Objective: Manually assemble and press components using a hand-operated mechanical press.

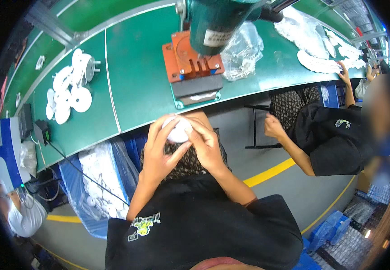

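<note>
A white round plastic part [180, 131] is held up between my two hands, just in front of the bench edge. My left hand [159, 146] wraps its fingers round the left side. From the right, my right hand [207, 146] grips the same part with thumb and fingers. Just beyond my hands stands a dark green bench press [222, 22] with an orange fixture [190, 58] beneath it. A pile of white round plugs or discs [71, 87], some with metal prongs, lies on the green bench [134, 96] at the left.
A clear plastic bag [244, 51] lies right of the press, and more white parts [319, 61] lie farther right. A plastic-lined blue bin [98, 182] of white parts stands below left, with a black cable [87, 171] across it. A co-worker [334, 139] sits at the right.
</note>
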A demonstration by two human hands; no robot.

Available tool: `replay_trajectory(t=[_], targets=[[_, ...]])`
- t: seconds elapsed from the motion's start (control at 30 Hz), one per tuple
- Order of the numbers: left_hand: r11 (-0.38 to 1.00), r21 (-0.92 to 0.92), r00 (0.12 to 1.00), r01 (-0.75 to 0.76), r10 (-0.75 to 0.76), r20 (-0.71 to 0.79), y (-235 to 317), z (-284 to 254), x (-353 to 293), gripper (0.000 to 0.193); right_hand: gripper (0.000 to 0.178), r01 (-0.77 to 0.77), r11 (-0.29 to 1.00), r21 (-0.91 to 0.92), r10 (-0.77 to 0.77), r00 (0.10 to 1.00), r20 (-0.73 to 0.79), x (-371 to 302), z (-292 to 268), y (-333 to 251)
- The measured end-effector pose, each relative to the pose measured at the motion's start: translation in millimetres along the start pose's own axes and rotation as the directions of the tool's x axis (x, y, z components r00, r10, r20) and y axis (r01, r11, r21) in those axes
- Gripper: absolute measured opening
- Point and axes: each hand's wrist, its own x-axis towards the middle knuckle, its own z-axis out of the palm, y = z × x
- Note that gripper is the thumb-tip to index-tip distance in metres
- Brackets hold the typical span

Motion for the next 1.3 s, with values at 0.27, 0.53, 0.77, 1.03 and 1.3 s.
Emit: replay_trajectory(t=[0.27, 0.53, 0.77, 1.03, 1.3], targets=[[1.000, 0.014, 1.000, -0.012, 0.011, 0.023, -9, 0, -10, 0.061, 0.039, -0.015, 0.994, 0.105, 0.000, 0.989, 0.146, -28, -30, 15], [0.988, 0.073, 0.969, 0.139, -0.120, -0.218, -54, -49, 27, 0.056, 0.014, 0.161, 0.518, -0.840, -0.670, 0.686, -0.282, 80, -95, -44], [0.978, -0.010, 0.968, 0.207, -0.206, -0.145, -65, -49, 41, 0.054, 0.023, 0.118, 0.351, -0.929, -0.510, 0.856, -0.084, 138, -115, -36], [0.964, -0.129, 0.947, 0.232, -0.254, -0.195, -74, -47, 36, 0.052, 0.011, 0.137, 0.660, -0.739, -0.555, 0.752, -0.356, 133, -106, -32], [0.983, 0.154, 0.989, 0.096, -0.077, -0.123, -63, -50, 42, 0.062, 0.021, 0.402, 0.877, 0.263, -0.160, 0.760, -0.630, 113, -118, -29]])
